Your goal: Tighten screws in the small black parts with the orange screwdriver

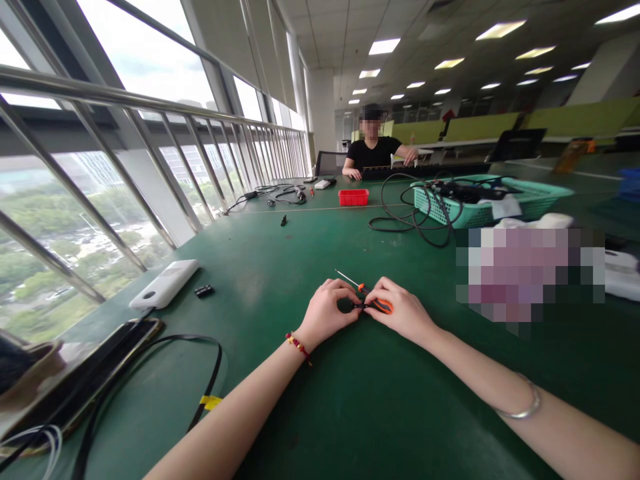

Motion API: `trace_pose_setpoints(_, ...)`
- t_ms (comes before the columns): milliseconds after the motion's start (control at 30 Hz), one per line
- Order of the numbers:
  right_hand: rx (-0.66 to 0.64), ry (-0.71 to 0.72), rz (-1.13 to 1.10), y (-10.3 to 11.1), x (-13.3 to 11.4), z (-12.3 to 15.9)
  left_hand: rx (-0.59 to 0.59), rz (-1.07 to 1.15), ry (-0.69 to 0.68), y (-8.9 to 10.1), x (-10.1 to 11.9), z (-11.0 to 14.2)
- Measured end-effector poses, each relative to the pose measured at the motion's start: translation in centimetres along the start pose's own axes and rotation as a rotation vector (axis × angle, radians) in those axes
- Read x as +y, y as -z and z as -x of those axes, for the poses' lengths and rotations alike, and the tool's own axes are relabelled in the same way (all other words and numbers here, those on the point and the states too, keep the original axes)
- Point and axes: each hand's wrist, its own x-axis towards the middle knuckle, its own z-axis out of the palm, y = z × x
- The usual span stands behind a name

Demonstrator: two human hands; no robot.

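Note:
My left hand (331, 308) is closed, its thumb and fingers pinching a small black part (359, 305) whose kind I cannot make out. My right hand (403, 312) meets it at the fingertips, closed around a screwdriver (383, 306) with an orange and black handle. The thin metal shaft points up and left, past the far side of my left fingers. Part of the handle is hidden behind my right fingers. Both hands are just above the green table (320, 413).
To the left lie a white power bank (167, 283), a small black piece (205, 291), a phone (95, 373) and a black cable (215, 360). Farther off are a red tray (353, 198) and a green basket (480, 215) with cables. A person (373, 150) sits at the far end.

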Motion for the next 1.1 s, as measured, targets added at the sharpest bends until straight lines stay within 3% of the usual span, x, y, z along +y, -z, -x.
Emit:
trace_pose_setpoints(400, 0.046, -0.025, -0.059, 0.4, -0.3, -0.1, -0.056, -0.101, 0.027, 0.2, 0.8, 0.0)
trace_pose_setpoints(533, 0.084, -0.046, -0.132, 0.5, 0.0, -0.2, -0.073, -0.235, 0.012, 1.3, 0.2, 0.3)
trace_pose_setpoints(700, 0.07, -0.042, -0.15, 0.4, 0.0, -0.2, -0.071, -0.389, 0.091, 5.5, -2.4, 2.5)
trace_pose_setpoints(900, 0.042, -0.057, -0.153, 0.5, -0.2, -0.1, -0.079, -0.548, 0.373, 12.0, -5.1, 5.8)
trace_pose_setpoints(1000, 0.034, -0.063, -0.152, 0.6, -0.2, -0.1, -0.101, -0.542, 0.439, 13.8, -5.4, 6.4)
trace_pose_setpoints(1100, 0.031, -0.052, -0.155, 0.6, -0.2, -0.1, -0.052, -0.567, 0.444, 14.4, -5.0, 6.3)
